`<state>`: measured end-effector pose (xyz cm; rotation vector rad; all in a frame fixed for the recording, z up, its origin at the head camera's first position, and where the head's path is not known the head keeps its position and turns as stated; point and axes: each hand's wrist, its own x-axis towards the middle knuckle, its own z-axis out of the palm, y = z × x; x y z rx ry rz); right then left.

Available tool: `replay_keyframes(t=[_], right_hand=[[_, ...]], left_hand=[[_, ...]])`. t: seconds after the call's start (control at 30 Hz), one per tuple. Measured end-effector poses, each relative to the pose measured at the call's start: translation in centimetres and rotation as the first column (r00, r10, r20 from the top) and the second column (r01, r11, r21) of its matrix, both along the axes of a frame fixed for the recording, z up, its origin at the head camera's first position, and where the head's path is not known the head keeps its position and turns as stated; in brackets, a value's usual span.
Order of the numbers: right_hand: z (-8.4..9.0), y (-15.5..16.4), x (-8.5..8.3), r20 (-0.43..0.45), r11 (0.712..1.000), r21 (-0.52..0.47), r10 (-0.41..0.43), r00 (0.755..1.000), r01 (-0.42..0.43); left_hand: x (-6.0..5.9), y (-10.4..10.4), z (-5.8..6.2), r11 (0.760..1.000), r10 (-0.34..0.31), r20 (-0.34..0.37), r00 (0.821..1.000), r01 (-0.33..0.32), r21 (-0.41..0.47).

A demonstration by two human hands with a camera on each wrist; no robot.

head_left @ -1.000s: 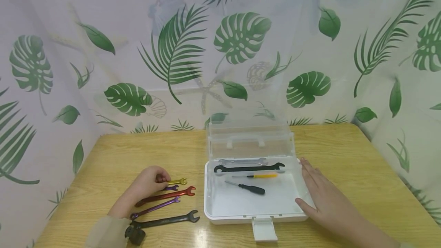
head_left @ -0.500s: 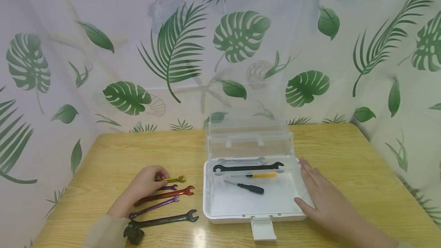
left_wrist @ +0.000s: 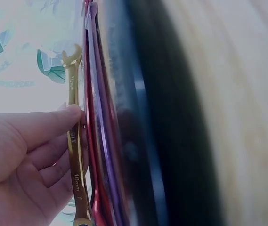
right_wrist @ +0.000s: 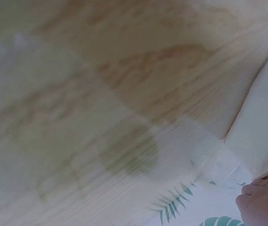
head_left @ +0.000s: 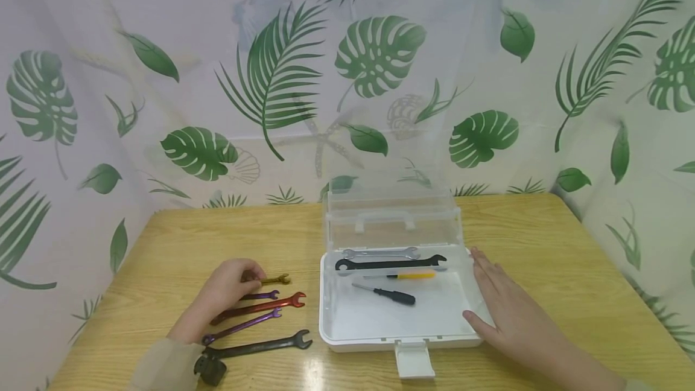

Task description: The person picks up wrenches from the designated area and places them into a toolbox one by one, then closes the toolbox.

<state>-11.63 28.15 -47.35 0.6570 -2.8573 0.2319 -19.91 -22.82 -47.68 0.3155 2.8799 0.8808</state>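
Your left hand (head_left: 225, 294) pinches the small gold metal wrench (head_left: 276, 280), lying on the wooden desk (head_left: 217, 240) just beyond red and purple wrenches. Your right hand (head_left: 510, 312) rests flat, fingers straight, against the open white plastic toolbox (head_left: 402, 333).

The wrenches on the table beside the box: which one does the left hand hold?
The gold wrench, the shortest and farthest back of the row. The left hand pinches its handle; the purple, red and black ones lie untouched in front of it.
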Motion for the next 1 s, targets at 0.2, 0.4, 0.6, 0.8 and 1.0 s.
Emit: replay_keyframes(t=[0.2, 0.4, 0.6, 0.8, 1.0], right_hand=[[0.1, -0.1, 0.0, -0.005, 1.000, -0.009, 0.003, 1.000, -0.004], [0.3, -0.2, 0.1, -0.016, 1.000, -0.010, 0.005, 1.000, -0.005], [0.2, -0.1, 0.1, -0.021, 1.000, -0.009, 0.004, 1.000, -0.004], [0.0, 0.0, 0.0, -0.041, 1.000, -0.009, 0.012, 0.999, -0.013], [-0.1, 0.0, -0.1, -0.059, 1.000, -0.007, 0.021, 0.998, -0.022]], left_hand=[[0.0, 0.1, 0.3, 0.999, 0.041, -0.040, 0.998, -0.041, 0.013], [-0.1, 0.1, 0.4, 0.995, 0.079, -0.050, 0.996, -0.076, 0.060], [-0.1, 0.4, 0.6, 0.989, 0.125, -0.058, 0.990, -0.120, 0.081], [0.1, 1.0, 1.2, 0.981, 0.173, -0.083, 0.981, -0.164, 0.102], [0.1, 1.8, 2.0, 0.974, 0.211, -0.088, 0.974, -0.202, 0.103]])
